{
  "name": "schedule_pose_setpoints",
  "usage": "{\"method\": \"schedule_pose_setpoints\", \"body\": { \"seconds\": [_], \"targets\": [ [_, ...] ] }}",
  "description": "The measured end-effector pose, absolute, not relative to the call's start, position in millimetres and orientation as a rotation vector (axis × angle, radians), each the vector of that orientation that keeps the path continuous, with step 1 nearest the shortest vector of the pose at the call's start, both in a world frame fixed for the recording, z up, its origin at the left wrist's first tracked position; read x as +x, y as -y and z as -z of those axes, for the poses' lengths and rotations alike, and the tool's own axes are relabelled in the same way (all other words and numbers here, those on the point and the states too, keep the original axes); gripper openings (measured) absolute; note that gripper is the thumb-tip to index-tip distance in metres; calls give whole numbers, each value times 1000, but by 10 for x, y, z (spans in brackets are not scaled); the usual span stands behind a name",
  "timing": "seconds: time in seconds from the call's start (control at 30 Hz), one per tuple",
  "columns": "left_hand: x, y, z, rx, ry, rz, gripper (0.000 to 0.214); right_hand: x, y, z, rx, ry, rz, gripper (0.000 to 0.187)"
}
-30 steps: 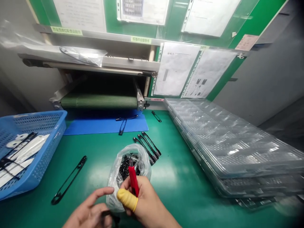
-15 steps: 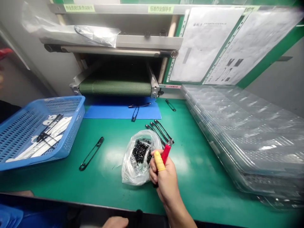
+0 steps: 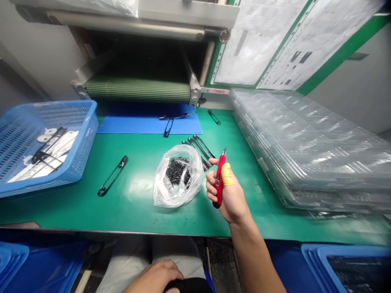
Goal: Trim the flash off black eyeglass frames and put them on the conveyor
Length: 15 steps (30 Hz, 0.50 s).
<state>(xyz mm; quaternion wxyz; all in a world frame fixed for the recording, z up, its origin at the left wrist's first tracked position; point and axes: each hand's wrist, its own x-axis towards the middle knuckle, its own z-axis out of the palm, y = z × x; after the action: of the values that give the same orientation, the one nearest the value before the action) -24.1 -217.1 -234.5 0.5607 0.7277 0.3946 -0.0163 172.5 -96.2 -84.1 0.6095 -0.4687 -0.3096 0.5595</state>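
The right hand (image 3: 227, 193) is clenched around a red utility knife (image 3: 219, 181), its blade tip pointing up, with a yellow finger cot (image 3: 227, 174) on one finger. This hand is just right of a clear plastic bag (image 3: 179, 177) of small black parts, not touching it, on the green table (image 3: 76, 207). Several long black clips (image 3: 198, 150) lie just beyond the bag, and another black clip (image 3: 113, 176) lies left of it. Well left of the bag sits a blue plastic basket (image 3: 91, 118) holding white strips; well right, a stack of clear plastic trays (image 3: 305, 150). Below the table edge, the left hand (image 3: 154, 276) lies with fingers curled beside something black (image 3: 189, 285) on the lap; whether it grips anything cannot be told.
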Motion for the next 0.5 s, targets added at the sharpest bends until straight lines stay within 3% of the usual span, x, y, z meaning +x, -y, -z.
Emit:
{"method": "schedule_pose_setpoints", "body": {
  "seconds": [0.17,0.3,0.4,0.5],
  "targets": [
    [-515,1510,1201,1549,-662,-4,33,2163,691,833,-1198,866,-1291,46],
    [-490,444,386,1832,-1211,-405,32,2482,295,904,-1285,954,-1141,32],
    [-263,-511,299,1952,-1595,-539,35,2629,103,1016,-1381,1004,-1012,25],
    [3,-1244,469,1995,-1800,-381,33,2676,70,1123,-1486,1085,-894,25]
  ]
}}
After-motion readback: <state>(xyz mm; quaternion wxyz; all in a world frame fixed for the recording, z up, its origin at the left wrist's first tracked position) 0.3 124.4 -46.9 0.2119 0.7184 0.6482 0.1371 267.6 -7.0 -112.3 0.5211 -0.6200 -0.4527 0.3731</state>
